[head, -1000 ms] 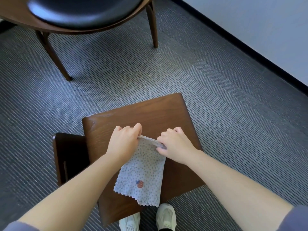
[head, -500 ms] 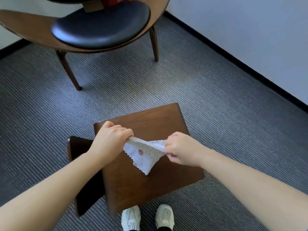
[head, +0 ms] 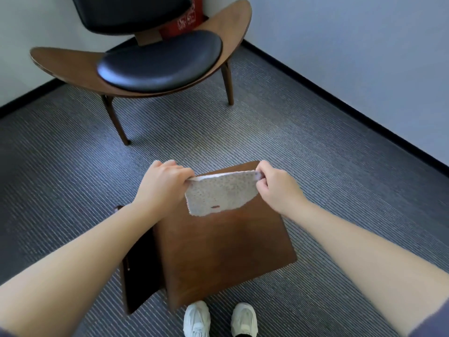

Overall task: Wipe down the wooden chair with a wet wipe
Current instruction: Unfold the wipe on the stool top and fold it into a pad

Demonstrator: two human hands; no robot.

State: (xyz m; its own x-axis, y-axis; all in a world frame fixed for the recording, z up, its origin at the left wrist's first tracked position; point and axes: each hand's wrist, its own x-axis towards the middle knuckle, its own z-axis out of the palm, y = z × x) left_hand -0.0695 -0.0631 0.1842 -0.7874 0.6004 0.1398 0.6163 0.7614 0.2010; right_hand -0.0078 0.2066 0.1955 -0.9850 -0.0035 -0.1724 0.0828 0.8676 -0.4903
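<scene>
we read no text: white marks on the red box (head: 187,21), far beyond the left hand (head: 165,183), are too blurred.

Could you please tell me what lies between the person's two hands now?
In the head view, the speckled wipe spans the gap: the left hand and right hand each pinch an upper corner, and it hangs over the brown wooden seat.

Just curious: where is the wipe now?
In the head view, the wipe hangs stretched between the left hand and right hand, above the far edge of the wooden stool.
</scene>
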